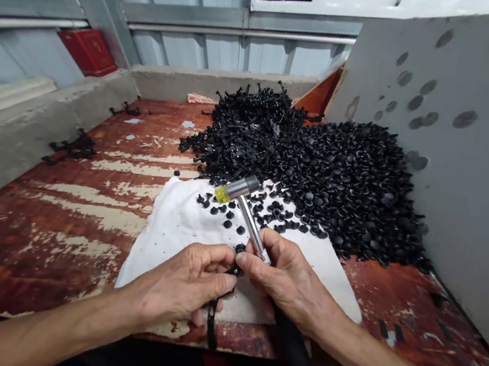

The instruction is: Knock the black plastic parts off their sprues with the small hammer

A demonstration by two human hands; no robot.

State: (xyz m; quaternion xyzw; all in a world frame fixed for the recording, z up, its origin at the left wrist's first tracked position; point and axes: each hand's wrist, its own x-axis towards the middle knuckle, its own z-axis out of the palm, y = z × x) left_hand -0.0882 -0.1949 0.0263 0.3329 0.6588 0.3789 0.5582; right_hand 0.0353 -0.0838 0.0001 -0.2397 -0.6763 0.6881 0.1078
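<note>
My right hand point(288, 274) is wrapped round the handle of a small mallet point(238, 189), its metal head raised with a yellow face on one end and a dark face on the other. Between the thumb and fingers of my left hand point(191, 277) is a thin black strap-like part point(212, 322), whose lower end hangs toward the table edge. A small round black cap point(239, 249) shows at the fingertips where both hands meet; my right thumb touches it or lies right beside it. Below the hands lies a white cloth point(166, 226), with several loose black caps point(227, 224) scattered on it.
A large heap of black round-headed parts point(348, 181) covers the back right, joined by a pile of thin black pieces point(244, 127). The worn red-brown table point(57, 208) meets a grey panel point(462, 169) at right and a concrete ledge point(85, 97) at left.
</note>
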